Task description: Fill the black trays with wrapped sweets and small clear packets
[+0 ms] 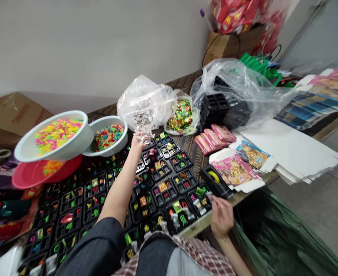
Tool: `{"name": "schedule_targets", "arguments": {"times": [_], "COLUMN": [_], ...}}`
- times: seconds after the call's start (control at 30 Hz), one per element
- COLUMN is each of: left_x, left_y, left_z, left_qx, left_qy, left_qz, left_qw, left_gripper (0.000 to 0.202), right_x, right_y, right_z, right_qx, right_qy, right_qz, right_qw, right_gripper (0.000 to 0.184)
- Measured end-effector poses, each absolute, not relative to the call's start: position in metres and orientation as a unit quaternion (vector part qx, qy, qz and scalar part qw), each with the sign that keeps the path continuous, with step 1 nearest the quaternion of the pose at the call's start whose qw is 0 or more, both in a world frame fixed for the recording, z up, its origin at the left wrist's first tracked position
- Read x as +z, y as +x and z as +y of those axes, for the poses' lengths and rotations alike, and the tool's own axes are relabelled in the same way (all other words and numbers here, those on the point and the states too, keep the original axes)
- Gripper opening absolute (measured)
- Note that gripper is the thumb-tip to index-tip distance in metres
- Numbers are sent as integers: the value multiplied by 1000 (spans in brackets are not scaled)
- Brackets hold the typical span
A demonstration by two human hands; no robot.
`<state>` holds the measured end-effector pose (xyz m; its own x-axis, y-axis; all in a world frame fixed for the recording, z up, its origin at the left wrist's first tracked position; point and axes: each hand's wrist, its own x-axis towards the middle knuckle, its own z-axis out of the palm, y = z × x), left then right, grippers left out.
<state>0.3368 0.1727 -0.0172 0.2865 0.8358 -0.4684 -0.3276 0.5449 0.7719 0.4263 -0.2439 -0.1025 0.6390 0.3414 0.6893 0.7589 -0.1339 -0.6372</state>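
Across the wooden desk (183, 86), black plastic trays (169, 191) of square cells hold bright packets. The left hand (138, 141) pinches crinkled film (144, 136) beneath a clear bag (144, 103); the right hand's fingers (219, 205) grip a small packet (209, 197) by the desk's near edge.

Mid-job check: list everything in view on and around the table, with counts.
white basins: 2, filled with bright pieces, far left
red basin: 1, under the larger white basin
black trays: many, holding colourful pieces, covering the table front
plastic bags: 2, clear, holding silvery and colourful packets, mid-table
pink boxes: several, right of the trays
tape dispenser: 1, black with yellow tape, table edge
white card sheets: a stack, far right
left hand: clutching clear packets
right hand: pinching a small packet
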Motion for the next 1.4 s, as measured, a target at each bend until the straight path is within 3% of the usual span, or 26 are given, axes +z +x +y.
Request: {"name": "schedule_targets", "arguments": {"times": [0.03,0.17,0.3,0.47,0.73,0.83,1.0,1.1,1.17,1.27,1.4], "left_x": [-19,-25,-28,-34,-34,-42,-59,-65,-65,-64,-63], "left_y": [329,298,271,245,223,214,204,202,202,204,206], "left_z": [151,52,-35,-86,-105,-112,-123,-127,-127,-128,-127], "left_qx": [375,297,236,255,305,319,297,276,271,275,270], "left_qy": [277,275,238,146,69,51,23,14,13,18,23], "left_qz": [447,390,370,398,398,384,371,360,347,328,313], "left_qw": [764,827,867,869,862,865,879,891,898,903,910], "left_gripper": [4,23,30,23,24,30,37,45,47,40,33], "right_x": [-96,-72,-57,-56,-56,-62,-83,-90,-88,-78,-71], "right_y": [426,420,392,348,367,409,455,455,448,430,398], "right_z": [-239,-211,-190,-186,-180,-165,-139,-135,-137,-144,-152], "right_qx": [-188,-100,1,48,86,99,140,157,157,189,414], "right_qy": [-717,-686,-632,-607,-649,-710,-771,-775,-770,-729,-611], "right_qz": [-383,-436,-516,-533,-499,-483,-564,-583,-584,-579,-535], "right_qw": [552,574,578,588,567,503,262,186,202,313,411], "right_gripper": [25,32,45,22,19,20,16,14,13,31,40]}}
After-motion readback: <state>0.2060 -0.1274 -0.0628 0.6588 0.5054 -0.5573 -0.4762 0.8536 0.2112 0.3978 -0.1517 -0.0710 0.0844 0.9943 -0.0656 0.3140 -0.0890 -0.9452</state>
